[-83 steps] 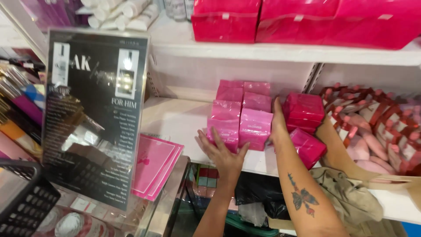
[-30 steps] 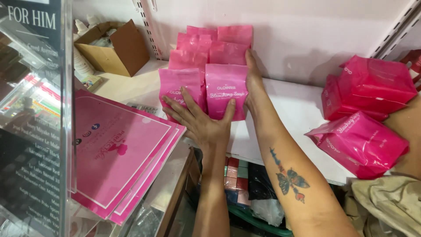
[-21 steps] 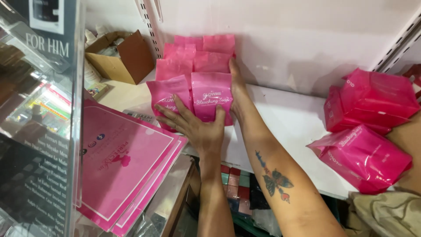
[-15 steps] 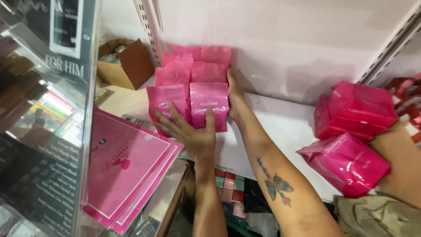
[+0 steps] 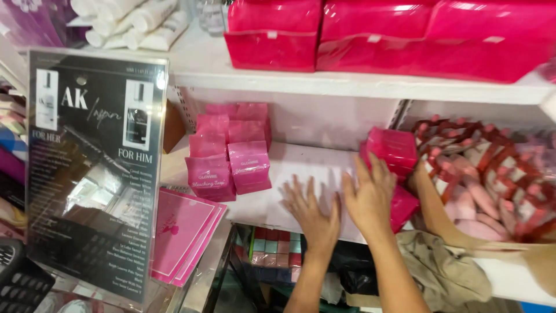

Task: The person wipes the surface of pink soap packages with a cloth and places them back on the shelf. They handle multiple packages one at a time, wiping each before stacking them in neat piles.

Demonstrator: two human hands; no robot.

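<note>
Both hands have come off the pink packet stack [image 5: 229, 153] since the earlier frames and moved right; the stack now sits apart from them at the left of the white shelf [image 5: 301, 185], near the back wall.

Right hand [image 5: 370, 197]: fingers spread wide, holding nothing, at the loose pink packets [image 5: 392, 152] mid-shelf, touching or just short of them, can't tell which. Left hand [image 5: 310, 211]: open, flat, palm down on bare shelf just beside the right hand, empty.

My read: to do this well, take the loose packets square from both sides, keep them flat so the wrapper doesn't slip, and set them flush against the stack.

Containers: upper shelf carries glossy pink boxes [image 5: 272, 40], contents not visible. Right end of the shelf holds a heap of red-and-pink wrapped packs [image 5: 486, 174]. A sign stand [image 5: 95, 174] and pink leaflets [image 5: 185, 235] sit left.
</note>
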